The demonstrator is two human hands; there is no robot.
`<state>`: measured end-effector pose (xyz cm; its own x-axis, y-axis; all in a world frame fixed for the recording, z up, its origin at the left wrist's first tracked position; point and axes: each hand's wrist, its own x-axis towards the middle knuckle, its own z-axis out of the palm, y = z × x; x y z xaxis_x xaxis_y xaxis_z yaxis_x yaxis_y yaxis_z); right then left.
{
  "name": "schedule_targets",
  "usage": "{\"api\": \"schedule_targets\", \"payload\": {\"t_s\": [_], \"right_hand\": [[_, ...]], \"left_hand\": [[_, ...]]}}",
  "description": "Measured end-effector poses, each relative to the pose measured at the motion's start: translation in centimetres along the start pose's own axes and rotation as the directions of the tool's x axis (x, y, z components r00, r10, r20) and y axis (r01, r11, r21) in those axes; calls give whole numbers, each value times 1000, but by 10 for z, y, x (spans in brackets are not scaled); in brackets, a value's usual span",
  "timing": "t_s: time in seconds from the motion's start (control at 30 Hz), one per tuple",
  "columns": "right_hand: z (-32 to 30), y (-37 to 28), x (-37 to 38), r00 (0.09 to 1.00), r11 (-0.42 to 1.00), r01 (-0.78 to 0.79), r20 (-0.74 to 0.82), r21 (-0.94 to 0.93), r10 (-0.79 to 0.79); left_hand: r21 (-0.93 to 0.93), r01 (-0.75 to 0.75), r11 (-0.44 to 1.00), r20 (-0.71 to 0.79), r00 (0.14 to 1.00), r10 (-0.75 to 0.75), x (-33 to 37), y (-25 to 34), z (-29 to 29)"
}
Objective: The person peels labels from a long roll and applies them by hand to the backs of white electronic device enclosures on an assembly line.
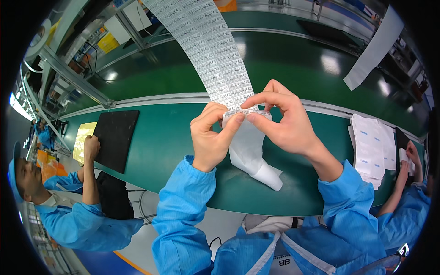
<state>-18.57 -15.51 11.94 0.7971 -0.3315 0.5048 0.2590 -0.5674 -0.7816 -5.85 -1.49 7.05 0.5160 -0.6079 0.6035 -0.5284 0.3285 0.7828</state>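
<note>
A long strip of printed white labels [213, 50] in two columns hangs down from above, in front of me. My left hand [211, 130] pinches the strip's left edge where it folds over, thumb and fingers closed. At the fold's right side my right hand [286, 117] has its thumb and index finger on the label edge, the other fingers curled. Below the fold, blank backing paper [247, 151] drops to the green table and ends in a loose curl [268, 178]. Whether a label is lifted off its backing is hard to make out.
The green table [178, 137] runs left to right. A black mat [117, 140] and yellow sheet [85, 140] lie left, by a seated co-worker [78, 206]. Stacked white sheets [369, 149] lie right, near another co-worker's arm [398, 188]. A white strip [376, 50] hangs at upper right.
</note>
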Motion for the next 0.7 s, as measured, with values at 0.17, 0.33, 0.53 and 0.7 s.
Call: {"api": "schedule_targets", "payload": {"t_s": [0.17, 0.33, 0.53, 0.7], "right_hand": [[4, 5, 0, 1000, 1000, 6, -14, 17, -6], [7, 5, -3, 999, 1000, 21, -37, 16, -20], [-5, 6, -5, 986, 997, 69, -155, 32, -63], [0, 1, -19, 983, 971, 82, -179, 226, -42]], "left_hand": [[79, -33, 996, -6, 999, 33, 1, -1, -1], [127, -46, 991, 1, 999, 46, -2, -2, -5], [217, -130, 968, -27, 990, 139, 6, -8, 7], [342, -18, 940, -43, 998, 35, -6, -3, -18]]}}
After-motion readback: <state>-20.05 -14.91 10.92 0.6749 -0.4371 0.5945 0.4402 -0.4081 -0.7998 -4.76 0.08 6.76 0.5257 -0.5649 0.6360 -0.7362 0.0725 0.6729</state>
